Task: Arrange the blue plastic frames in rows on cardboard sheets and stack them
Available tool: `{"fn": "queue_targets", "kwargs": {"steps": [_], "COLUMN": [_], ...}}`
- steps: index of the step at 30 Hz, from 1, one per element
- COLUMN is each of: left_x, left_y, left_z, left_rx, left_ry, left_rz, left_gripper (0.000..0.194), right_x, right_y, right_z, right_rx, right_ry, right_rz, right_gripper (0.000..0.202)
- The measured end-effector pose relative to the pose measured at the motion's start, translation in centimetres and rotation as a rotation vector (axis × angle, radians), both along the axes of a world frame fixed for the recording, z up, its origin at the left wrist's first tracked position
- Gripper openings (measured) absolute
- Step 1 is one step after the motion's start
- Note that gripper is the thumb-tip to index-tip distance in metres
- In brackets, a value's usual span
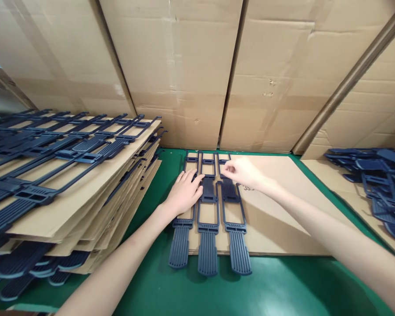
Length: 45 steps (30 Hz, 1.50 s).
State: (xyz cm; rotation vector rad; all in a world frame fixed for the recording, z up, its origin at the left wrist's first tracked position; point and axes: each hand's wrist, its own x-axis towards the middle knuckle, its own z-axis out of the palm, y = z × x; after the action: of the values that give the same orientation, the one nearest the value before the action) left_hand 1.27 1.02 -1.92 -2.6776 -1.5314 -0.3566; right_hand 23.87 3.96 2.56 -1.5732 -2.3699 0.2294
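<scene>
Three dark blue plastic frames with ribbed paddle ends lie side by side on a cardboard sheet (pixel 283 210). My left hand (pixel 184 191) rests with spread fingers over the left frame (pixel 181 245), its fingertips reaching the middle frame (pixel 208 250). At the upper part of the right frame (pixel 239 250), my right hand (pixel 238 170) has its fingers curled together in a pinch; anything between them is too small to make out. The paddle ends stick out past the sheet's near edge.
On the left stands a stack of cardboard sheets (pixel 85 193) layered with similar blue frames. A pile of blue parts (pixel 385 184) lies on cardboard at the right. Large cardboard boxes (pixel 184 66) stand behind the green table (pixel 266 285).
</scene>
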Motion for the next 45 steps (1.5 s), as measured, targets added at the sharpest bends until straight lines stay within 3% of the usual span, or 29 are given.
{"fn": "queue_targets", "kwargs": {"steps": [3, 7, 12, 17, 25, 35, 45], "left_x": [-0.1, -0.2, -0.1, 0.0, -0.1, -0.1, -0.2], "left_y": [-0.1, -0.1, -0.2, -0.3, -0.2, -0.2, -0.2], "left_z": [0.1, 0.1, 0.2, 0.3, 0.4, 0.6, 0.6], "left_rx": [-0.008, 0.006, 0.022, 0.000, -0.015, -0.040, -0.013], "left_ry": [-0.003, -0.010, -0.003, -0.013, 0.011, 0.023, 0.013], "left_rz": [0.004, 0.003, 0.005, 0.009, 0.013, 0.017, 0.004], "left_gripper": [0.043, 0.042, 0.041, 0.041, 0.042, 0.043, 0.040], "right_x": [-1.4, -1.7, -0.4, 1.9, 3.7, 3.5, 2.8], "right_y": [4.1, 6.1, 6.7, 7.1, 5.4, 6.5, 5.7], "right_z": [-1.1, -2.1, -2.3, -1.4, -0.2, -3.3, -3.2], "right_rx": [-0.041, -0.120, -0.219, -0.225, -0.298, -0.267, -0.274], "right_ry": [-0.064, -0.036, 0.067, 0.246, 0.483, 0.194, 0.046], "right_rz": [-0.163, -0.156, -0.162, -0.289, -0.364, -0.313, -0.256], "right_gripper": [0.024, 0.027, 0.031, 0.024, 0.022, 0.032, 0.031]}}
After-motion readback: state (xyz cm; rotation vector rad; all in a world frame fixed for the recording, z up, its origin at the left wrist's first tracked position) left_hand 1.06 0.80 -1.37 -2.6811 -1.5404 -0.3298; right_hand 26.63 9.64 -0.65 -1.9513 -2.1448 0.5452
